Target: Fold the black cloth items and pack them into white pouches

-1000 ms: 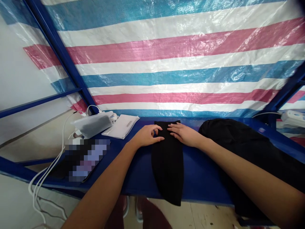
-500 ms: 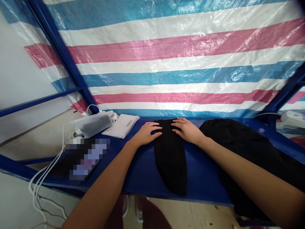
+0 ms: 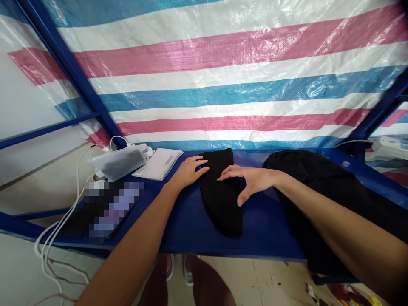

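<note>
A flat black cloth piece [image 3: 219, 208], narrow at the far end and curved along its left side, lies on the blue tabletop [image 3: 188, 225]. My left hand [image 3: 190, 171] rests at its upper left edge, fingers apart with the tips on the fabric. Over the cloth's right side is my right hand [image 3: 251, 182], thumb and fingers spread wide. Its fingertips reach the middle of the cloth and the thumb is by the right edge; whether they press on it I cannot tell.
A larger heap of black fabric [image 3: 309, 170] hangs over the front edge at right. On the left are folded white papers [image 3: 158, 163], a translucent pouch [image 3: 119, 161], white cables [image 3: 76, 202] and a blurred-out flat object [image 3: 117, 212]. A striped plastic sheet [image 3: 223, 80] closes off the back.
My right hand has left the cloth's upper right corner and come nearer, opening wider over the middle. The cloth's lower end looks shorter and rounder. My left hand stays at the upper left edge.
</note>
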Motion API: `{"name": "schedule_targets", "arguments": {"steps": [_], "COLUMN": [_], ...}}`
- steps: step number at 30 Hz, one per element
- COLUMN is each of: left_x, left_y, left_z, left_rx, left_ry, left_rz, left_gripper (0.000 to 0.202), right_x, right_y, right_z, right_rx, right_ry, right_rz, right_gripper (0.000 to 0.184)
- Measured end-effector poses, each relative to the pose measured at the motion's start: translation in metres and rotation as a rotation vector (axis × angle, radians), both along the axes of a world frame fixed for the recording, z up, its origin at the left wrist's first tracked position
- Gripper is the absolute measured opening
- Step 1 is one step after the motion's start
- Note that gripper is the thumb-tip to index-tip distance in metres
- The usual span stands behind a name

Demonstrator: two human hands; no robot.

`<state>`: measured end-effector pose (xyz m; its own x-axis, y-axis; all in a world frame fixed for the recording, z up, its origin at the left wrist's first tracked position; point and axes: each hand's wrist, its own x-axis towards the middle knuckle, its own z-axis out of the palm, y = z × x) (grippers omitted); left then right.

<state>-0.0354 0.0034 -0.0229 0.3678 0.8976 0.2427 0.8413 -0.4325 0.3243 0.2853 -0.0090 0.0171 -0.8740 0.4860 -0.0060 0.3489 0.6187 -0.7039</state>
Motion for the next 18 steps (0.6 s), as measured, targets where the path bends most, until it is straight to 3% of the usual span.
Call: {"name": "schedule_targets", "arguments": {"steps": [2,4,11,15,18], "left_x": [-0.001,-0.002,0.004,0.016,0.021], "left_y": [0.002,0.003,-0.002,-0.019,-0.029], "left_z": [-0.002,-0.004,0.006,0.022,0.031], "left_rx": [0.015,0.038,0.148,-0.112,-0.338], "left_ry": [0.009,0.003,-0.238,-0.528,-0.570], "left_rz": [0.055,0.069,-0.089,-0.183,-0.264], "left_gripper": [0.050,0.047,0.030,0.039,0.046], "right_x": [0.001,-0.001,-0.011,-0.008,-0.006], "right_y": [-0.001,-0.002,0.004,0.008,0.008], "right_z": [-0.002,-0.007,-0.020,-0.018,-0.017], "right_rx": [-0.021,-0.018,0.031,0.004,-0.017], "right_ry": [-0.046,-0.028,0.134,0.179,0.142], "right_rz": [-0.003,-0.006,0.058,0.035,0.047], "right_gripper": [0.118,0.126,0.073,0.052,0.065]}}
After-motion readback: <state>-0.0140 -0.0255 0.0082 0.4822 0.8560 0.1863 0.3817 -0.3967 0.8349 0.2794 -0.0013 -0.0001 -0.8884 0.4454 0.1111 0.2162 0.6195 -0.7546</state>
